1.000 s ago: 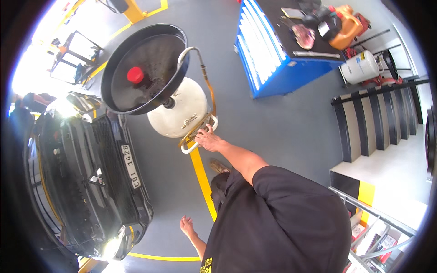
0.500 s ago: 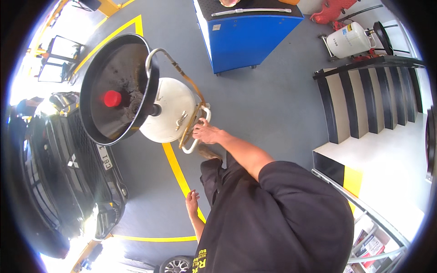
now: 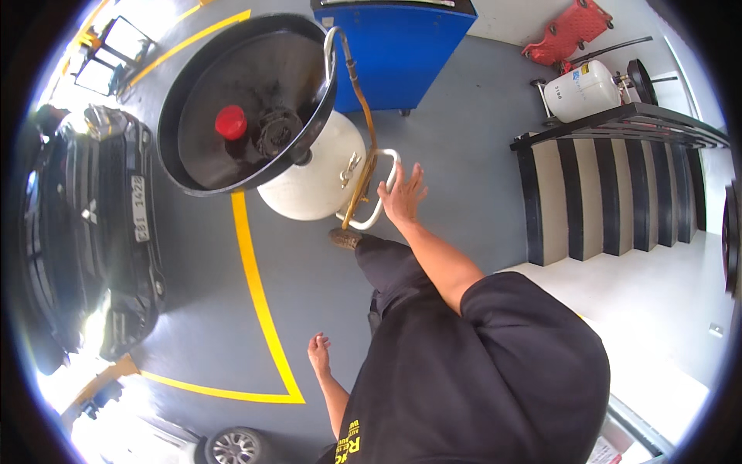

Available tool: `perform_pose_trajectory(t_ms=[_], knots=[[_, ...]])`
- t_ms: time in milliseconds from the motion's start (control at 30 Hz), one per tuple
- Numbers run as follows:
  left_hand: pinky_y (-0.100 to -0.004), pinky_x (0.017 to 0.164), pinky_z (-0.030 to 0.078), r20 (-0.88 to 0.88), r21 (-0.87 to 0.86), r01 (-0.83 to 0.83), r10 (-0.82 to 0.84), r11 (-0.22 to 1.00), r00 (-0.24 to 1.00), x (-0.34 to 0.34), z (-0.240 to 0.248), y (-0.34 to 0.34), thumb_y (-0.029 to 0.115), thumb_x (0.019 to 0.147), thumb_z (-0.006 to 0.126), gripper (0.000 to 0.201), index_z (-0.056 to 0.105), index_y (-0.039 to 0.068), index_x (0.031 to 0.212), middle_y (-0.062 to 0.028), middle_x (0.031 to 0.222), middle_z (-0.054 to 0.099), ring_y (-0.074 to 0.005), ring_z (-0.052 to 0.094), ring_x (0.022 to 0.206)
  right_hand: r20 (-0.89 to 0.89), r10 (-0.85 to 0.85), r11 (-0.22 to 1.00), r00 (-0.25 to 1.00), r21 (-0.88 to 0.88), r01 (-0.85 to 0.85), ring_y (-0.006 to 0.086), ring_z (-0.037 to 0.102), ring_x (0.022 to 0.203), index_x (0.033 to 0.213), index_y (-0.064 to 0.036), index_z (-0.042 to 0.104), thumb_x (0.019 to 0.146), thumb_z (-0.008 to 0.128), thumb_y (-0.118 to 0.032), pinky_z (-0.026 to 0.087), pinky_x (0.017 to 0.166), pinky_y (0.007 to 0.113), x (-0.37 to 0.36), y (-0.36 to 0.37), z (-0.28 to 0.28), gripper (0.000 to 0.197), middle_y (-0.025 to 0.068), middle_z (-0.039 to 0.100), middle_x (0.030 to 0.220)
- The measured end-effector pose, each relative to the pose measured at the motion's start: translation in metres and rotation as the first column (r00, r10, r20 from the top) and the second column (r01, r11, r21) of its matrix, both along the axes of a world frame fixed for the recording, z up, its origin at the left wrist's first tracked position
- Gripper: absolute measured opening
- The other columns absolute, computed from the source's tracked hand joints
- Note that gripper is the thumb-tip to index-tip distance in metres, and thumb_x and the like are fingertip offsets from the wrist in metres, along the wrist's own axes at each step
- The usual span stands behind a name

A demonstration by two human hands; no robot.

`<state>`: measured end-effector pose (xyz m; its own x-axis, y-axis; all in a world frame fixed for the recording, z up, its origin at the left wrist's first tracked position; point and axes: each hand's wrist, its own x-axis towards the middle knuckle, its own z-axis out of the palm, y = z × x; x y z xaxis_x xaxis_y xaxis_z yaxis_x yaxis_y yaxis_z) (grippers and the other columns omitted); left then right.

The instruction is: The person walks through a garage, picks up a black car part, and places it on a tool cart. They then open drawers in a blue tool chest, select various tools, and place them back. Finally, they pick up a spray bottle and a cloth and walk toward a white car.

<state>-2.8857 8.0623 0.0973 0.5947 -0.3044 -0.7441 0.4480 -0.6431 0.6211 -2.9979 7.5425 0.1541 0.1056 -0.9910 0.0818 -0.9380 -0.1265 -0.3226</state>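
My right hand [image 3: 403,197] is open with fingers spread, beside the white tubular handle [image 3: 393,164] of a waste-oil drainer. Whether the thumb side touches the handle, I cannot tell. The drainer's rounded white tank [image 3: 309,185] carries a wide black drain pan [image 3: 209,69], with a red cap-like piece [image 3: 231,122] lying in it by the dark drain opening. A brownish hose [image 3: 362,100] runs along the handle and hooks over the pan's rim. My left hand [image 3: 318,352] hangs low at my side, fingers loosely bent and apart, with nothing in it.
A blue cabinet [image 3: 386,58] stands just beyond the pan. At left is a dark car [image 3: 93,232]. Black-edged steps [image 3: 607,201] with a railing [image 3: 618,124] are at right, below another white tank [image 3: 583,91] and a red creeper [image 3: 568,31]. A wheel [image 3: 236,448] is at the lower edge.
My right hand has come off the handle and spread its fingers. The drainer now appears higher and further right in view, nearer the blue cabinet. My left hand still hangs free.
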Motion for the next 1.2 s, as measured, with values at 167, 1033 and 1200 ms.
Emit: perform_pose_trajectory(t_ms=[167, 1033, 1200], knots=[[-0.0341, 0.081, 0.058, -0.198, -0.022, -0.225, 0.216, 0.974, 0.956, -0.12, -0.009, 0.071, 0.025, 0.108, 0.056, 0.035, 0.069, -0.004, 0.123, -0.0121, 0.096, 0.075, -0.0196, 0.071, 0.092, 0.126, -0.234, 0.904, 0.964, 0.393, 0.168, 0.0446, 0.068, 0.115, 0.131, 0.0025, 0.056, 0.107, 0.045, -0.045, 0.038, 0.106, 0.071, -0.077, -0.035, -0.011, 0.054, 0.0261, 0.07, 0.123], [-0.0335, 0.098, 0.051, -0.104, 0.092, 0.459, -0.45, 0.884, 0.887, -0.411, 0.104, -0.231, 0.024, 0.105, 0.062, 0.04, 0.066, -0.003, 0.133, -0.0144, 0.12, 0.076, -0.0199, 0.068, 0.112, -0.181, 0.41, 0.816, 0.894, 0.51, -0.271, 0.0407, 0.071, 0.11, 0.119, 0.0041, 0.063, 0.112, 0.044, -0.039, 0.055, 0.089, 0.055, -0.505, -0.413, 0.059, 0.048, 0.0245, 0.074, 0.111], [-0.0338, 0.096, 0.052, -0.114, 0.288, 0.486, -0.474, 0.825, 0.873, -0.443, 0.143, -0.304, 0.023, 0.103, 0.064, 0.04, 0.067, -0.004, 0.132, -0.012, 0.119, 0.076, -0.0171, 0.067, 0.11, -0.23, 0.253, 0.875, 0.94, 0.469, -0.121, 0.0397, 0.071, 0.112, 0.125, -0.0015, 0.071, 0.106, 0.052, -0.022, 0.058, 0.088, 0.052, -0.537, -0.452, 0.041, 0.033, 0.0206, 0.067, 0.128]])
